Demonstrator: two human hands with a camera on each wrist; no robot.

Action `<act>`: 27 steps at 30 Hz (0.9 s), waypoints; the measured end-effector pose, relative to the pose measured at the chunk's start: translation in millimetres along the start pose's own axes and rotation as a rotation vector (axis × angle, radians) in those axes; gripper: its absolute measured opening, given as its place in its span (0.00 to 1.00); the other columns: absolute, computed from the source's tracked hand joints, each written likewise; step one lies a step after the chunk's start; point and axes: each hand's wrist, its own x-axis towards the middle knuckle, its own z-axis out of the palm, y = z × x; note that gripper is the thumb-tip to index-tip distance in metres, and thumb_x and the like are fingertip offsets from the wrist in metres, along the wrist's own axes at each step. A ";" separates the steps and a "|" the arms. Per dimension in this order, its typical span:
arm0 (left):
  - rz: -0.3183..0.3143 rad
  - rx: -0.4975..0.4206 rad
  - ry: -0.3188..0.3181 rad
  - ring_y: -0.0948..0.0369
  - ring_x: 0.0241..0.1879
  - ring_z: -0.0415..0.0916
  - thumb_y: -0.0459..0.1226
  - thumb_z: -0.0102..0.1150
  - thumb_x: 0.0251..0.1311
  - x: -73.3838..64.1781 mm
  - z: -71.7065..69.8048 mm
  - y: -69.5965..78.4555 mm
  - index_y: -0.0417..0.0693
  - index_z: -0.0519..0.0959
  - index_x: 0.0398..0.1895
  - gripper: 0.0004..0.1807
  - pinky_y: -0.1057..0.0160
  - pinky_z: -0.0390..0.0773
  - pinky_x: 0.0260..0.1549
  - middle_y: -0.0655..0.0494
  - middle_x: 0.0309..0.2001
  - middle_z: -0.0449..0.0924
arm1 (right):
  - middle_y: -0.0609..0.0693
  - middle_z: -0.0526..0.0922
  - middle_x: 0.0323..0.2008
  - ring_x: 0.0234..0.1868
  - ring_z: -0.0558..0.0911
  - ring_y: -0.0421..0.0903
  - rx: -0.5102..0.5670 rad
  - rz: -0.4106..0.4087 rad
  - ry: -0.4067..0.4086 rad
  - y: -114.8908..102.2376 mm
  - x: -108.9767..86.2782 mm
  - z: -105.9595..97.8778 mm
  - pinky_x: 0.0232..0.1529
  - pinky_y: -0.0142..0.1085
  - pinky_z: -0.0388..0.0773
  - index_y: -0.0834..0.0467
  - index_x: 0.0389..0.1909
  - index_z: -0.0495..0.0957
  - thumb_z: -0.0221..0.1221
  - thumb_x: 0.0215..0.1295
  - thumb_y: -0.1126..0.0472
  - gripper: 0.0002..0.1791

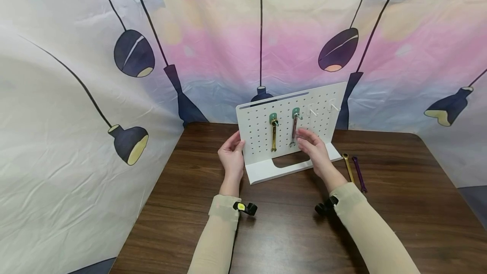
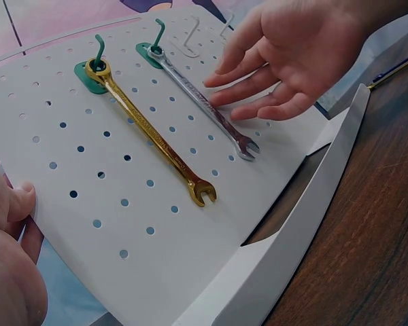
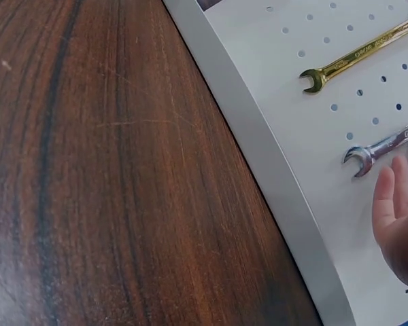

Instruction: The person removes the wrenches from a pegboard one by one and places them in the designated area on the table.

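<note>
The left hand [image 1: 232, 157] grips the left edge of the white pegboard stand [image 1: 252, 138], thumb in front and fingers behind. The right hand [image 1: 315, 149] holds nothing; its fingers are apart and slightly bent beside the silver combination wrench [image 2: 199, 99], and whether they touch it is unclear. That wrench hangs by its ring end from the right green hook [image 2: 147, 57], while a gold combination wrench [image 2: 148, 131] hangs from the left green hook [image 2: 86, 79]. Two white hooks [image 1: 313, 110] project farther right. On the wooden table [image 1: 281, 227], a second gold wrench [image 1: 348, 169] lies beside a purple wrench [image 1: 359, 173].
</note>
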 end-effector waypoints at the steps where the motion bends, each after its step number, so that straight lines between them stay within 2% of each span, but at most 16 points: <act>1: -0.002 -0.001 0.000 0.63 0.38 0.86 0.20 0.70 0.61 0.0 -0.3 -0.3 0.41 0.91 0.51 0.17 0.68 0.83 0.38 0.48 0.43 0.92 | 0.49 0.79 0.68 0.63 0.77 0.40 0.011 0.005 -0.003 0.6 0.3 -0.1 0.66 0.39 0.74 0.65 0.78 0.66 0.58 0.81 0.62 0.29; 5: 0.000 -0.007 0.000 0.63 0.38 0.86 0.20 0.70 0.61 -0.1 -0.3 0.1 0.40 0.91 0.51 0.17 0.68 0.83 0.38 0.47 0.43 0.92 | 0.43 0.81 0.62 0.61 0.79 0.40 0.062 0.021 -0.026 2.2 1.8 0.0 0.66 0.40 0.74 0.64 0.77 0.66 0.58 0.81 0.63 0.28; 9: 0.010 -0.007 -0.001 0.63 0.38 0.86 0.20 0.71 0.61 -0.1 -0.4 -0.3 0.39 0.91 0.51 0.17 0.68 0.83 0.38 0.47 0.43 0.92 | 0.42 0.82 0.60 0.59 0.81 0.39 0.077 0.041 -0.052 2.8 2.6 1.8 0.69 0.45 0.72 0.64 0.77 0.66 0.58 0.81 0.63 0.28; 12: 0.017 -0.002 -0.006 0.63 0.38 0.86 0.20 0.70 0.61 -0.3 -0.9 -1.3 0.40 0.91 0.51 0.17 0.68 0.83 0.37 0.48 0.43 0.92 | 0.42 0.81 0.59 0.59 0.81 0.39 0.070 0.054 -0.070 2.8 2.2 3.6 0.69 0.45 0.72 0.64 0.78 0.65 0.58 0.81 0.63 0.29; 19: 0.007 -0.011 0.000 0.63 0.38 0.86 0.20 0.71 0.61 -0.3 0.5 -0.6 0.40 0.91 0.51 0.16 0.68 0.83 0.37 0.48 0.42 0.92 | 0.44 0.79 0.62 0.60 0.80 0.38 0.067 0.080 -0.110 3.5 3.6 3.2 0.65 0.40 0.74 0.63 0.79 0.63 0.56 0.82 0.63 0.29; 27: -0.009 -0.015 0.007 0.62 0.37 0.85 0.20 0.71 0.61 -0.5 0.8 0.4 0.39 0.91 0.51 0.16 0.67 0.83 0.36 0.47 0.43 0.92 | 0.54 0.73 0.69 0.61 0.78 0.38 0.043 0.100 -0.121 1.6 4.2 2.1 0.72 0.45 0.69 0.64 0.82 0.60 0.54 0.83 0.62 0.31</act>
